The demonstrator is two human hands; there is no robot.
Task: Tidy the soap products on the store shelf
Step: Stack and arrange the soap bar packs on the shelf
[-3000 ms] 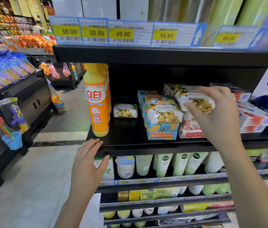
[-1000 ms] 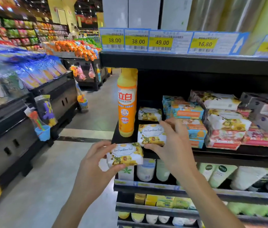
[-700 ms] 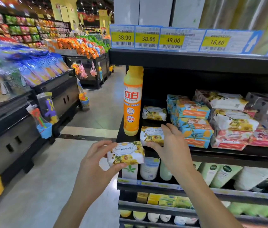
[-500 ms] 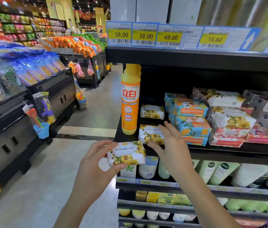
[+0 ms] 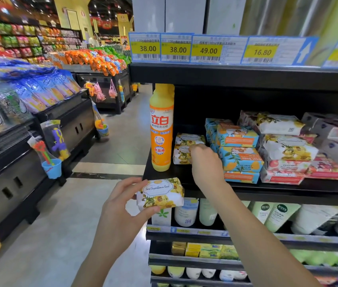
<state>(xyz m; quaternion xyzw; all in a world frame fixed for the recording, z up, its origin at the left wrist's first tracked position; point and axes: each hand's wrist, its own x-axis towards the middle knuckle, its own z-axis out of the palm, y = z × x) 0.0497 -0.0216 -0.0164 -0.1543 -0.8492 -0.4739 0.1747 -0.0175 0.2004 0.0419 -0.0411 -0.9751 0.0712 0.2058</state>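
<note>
Midway, the right hand [image 5: 205, 165] grips a wrapped soap bar [image 5: 181, 156] on the shelf [image 5: 288, 192], just right of the orange detergent bottle [image 5: 161, 129], while the left hand [image 5: 120, 212] holds a second soap bar [image 5: 160, 193] in curled fingers at the near edge, not yet shelved.

The left forearm is rising from the bottom edge, and the left hand [image 5: 122, 206] is holding a white paper-wrapped rectangular soap bar printed with yellow flowers [image 5: 160, 193] in front of the body. Its thumb is pressing the lower edge and its fingers are curling over the left end. The right arm is stretching forward from the lower right. The right hand [image 5: 205, 164], knuckles toward the camera, is curling its fingertips onto the right end of a second soap bar in the same wrapper [image 5: 181, 155].
</note>
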